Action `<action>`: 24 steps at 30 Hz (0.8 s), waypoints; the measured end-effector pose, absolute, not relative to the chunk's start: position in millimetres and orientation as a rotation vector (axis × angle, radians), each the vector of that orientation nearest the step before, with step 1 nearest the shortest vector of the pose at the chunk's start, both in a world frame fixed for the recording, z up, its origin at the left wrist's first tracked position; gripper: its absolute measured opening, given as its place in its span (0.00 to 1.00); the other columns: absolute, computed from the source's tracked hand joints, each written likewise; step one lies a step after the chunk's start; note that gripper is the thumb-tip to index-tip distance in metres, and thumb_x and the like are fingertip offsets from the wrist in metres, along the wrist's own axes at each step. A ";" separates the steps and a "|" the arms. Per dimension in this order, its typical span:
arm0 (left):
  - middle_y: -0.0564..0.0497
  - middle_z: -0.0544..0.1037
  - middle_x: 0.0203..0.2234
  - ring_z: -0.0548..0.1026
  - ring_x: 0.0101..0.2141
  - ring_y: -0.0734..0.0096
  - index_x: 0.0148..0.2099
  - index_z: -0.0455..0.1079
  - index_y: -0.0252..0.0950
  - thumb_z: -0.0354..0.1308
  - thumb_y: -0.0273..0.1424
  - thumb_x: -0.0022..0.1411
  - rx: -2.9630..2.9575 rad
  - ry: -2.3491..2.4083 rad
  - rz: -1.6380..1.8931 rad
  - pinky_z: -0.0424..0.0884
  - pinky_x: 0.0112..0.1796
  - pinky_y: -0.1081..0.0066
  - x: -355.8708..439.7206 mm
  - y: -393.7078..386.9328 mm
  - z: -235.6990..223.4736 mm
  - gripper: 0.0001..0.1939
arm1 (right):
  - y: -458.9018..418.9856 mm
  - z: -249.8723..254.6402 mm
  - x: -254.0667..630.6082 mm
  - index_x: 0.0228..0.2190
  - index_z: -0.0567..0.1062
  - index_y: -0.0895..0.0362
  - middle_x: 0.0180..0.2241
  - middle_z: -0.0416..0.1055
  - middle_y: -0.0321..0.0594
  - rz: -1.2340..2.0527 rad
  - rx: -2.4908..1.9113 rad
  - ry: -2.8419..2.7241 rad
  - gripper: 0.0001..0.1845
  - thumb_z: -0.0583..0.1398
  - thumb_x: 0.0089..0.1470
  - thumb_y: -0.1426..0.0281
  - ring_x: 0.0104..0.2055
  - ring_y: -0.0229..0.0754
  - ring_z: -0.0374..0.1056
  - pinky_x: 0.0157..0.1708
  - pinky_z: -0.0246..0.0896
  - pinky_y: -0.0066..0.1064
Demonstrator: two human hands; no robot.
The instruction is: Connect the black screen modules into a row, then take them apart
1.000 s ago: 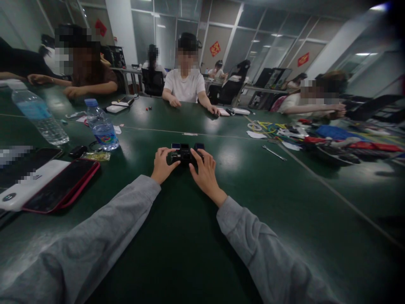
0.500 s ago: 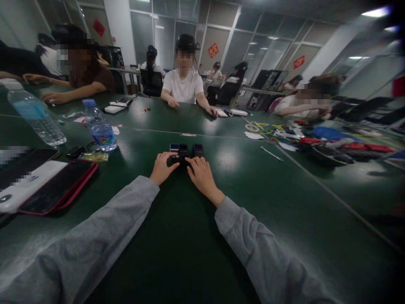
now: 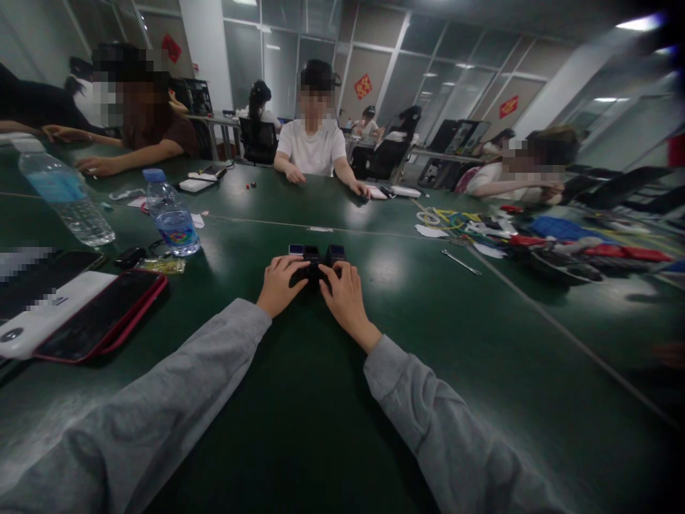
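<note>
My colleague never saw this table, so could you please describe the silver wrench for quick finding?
On the green table, look beyond and to the right of the right hand, toward the pile of cables and red and blue items. The wrench lies just short of that pile. Unlike the tangled pile, it is one thin, straight, shiny metal bar.

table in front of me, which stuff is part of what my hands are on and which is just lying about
In hand, by the look of it:
- black blocks, at left hand and right hand

Lying about, apparently:
- blue-capped bottle
- white-capped bottle
- red-cased phone
- wrench
- cables
</note>
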State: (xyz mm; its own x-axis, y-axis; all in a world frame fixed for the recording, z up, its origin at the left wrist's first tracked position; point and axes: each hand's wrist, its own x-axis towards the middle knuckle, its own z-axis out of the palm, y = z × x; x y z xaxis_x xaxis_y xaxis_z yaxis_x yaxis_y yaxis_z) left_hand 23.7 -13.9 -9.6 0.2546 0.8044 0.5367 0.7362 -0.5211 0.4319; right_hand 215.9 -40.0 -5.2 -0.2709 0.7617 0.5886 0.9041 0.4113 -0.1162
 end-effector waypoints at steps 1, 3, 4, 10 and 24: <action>0.49 0.70 0.57 0.63 0.57 0.55 0.58 0.67 0.45 0.59 0.34 0.63 2.453 1.465 1.088 0.64 0.52 0.52 24.5 -14.9 -9.3 0.21 | -39.7 -5.5 216.3 0.56 0.66 0.55 0.49 0.60 0.49 -0.328 -1.436 -2.060 0.19 0.53 0.65 0.69 0.48 0.52 0.59 0.46 0.61 0.43; 0.49 0.67 0.59 0.61 0.59 0.54 0.61 0.65 0.46 0.59 0.32 0.63 2.524 1.429 1.022 0.63 0.54 0.52 26.1 -16.4 -8.9 0.23 | -38.3 -6.4 217.4 0.54 0.67 0.57 0.48 0.60 0.50 -0.327 -1.483 -1.994 0.17 0.53 0.65 0.69 0.48 0.53 0.59 0.46 0.61 0.44; 0.49 0.66 0.60 0.60 0.60 0.54 0.61 0.64 0.46 0.58 0.32 0.63 2.554 1.416 0.994 0.63 0.54 0.51 26.6 -16.9 -8.6 0.24 | -37.3 -7.0 218.0 0.52 0.68 0.57 0.48 0.61 0.49 -0.324 -1.497 -1.975 0.16 0.53 0.65 0.69 0.48 0.53 0.59 0.46 0.61 0.43; 0.50 0.65 0.62 0.60 0.62 0.55 0.61 0.65 0.47 0.56 0.31 0.65 2.601 1.371 0.908 0.60 0.57 0.51 27.0 -17.7 -8.2 0.22 | -34.2 -9.5 219.1 0.45 0.68 0.58 0.45 0.66 0.48 -0.290 -1.472 -1.975 0.09 0.52 0.64 0.70 0.47 0.53 0.61 0.44 0.61 0.43; 0.51 0.64 0.63 0.60 0.64 0.59 0.61 0.64 0.46 0.53 0.31 0.67 2.570 1.335 0.891 0.57 0.61 0.51 25.3 -14.1 -11.5 0.21 | -32.7 -9.8 223.5 0.42 0.67 0.57 0.44 0.65 0.47 -0.219 -1.499 -1.883 0.07 0.52 0.62 0.73 0.46 0.51 0.62 0.44 0.61 0.42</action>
State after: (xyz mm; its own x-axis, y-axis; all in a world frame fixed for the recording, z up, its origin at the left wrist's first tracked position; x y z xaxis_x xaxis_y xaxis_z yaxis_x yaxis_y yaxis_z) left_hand 25.3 -14.1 -11.5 0.4402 0.7780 0.4483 0.7124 -0.6065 0.3529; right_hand 223.5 -32.7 -9.8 -0.0758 0.7848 0.6151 0.9052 0.3129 -0.2876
